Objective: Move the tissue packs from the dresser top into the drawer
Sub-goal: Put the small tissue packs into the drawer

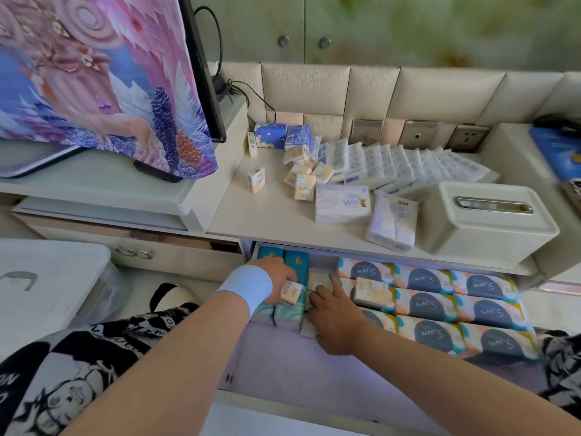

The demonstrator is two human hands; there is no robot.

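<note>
Tissue packs mostly remain on the dresser surface [239, 212], up and behind both hands, clustered yellow minis [303, 177] nearest. Left hand [276, 278] pinches one small yellow pack [290, 292] over the drawer [283, 357]; right hand [338, 319], fingers spread, presses packs flat in the gap. Left grip is nearer the remaining minis.

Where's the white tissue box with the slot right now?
On the dresser top, right side: the white tissue box sits beside a purple-printed tissue pack, above the open drawer.

Head camera looks down (close) over drawer [283, 357].
</note>
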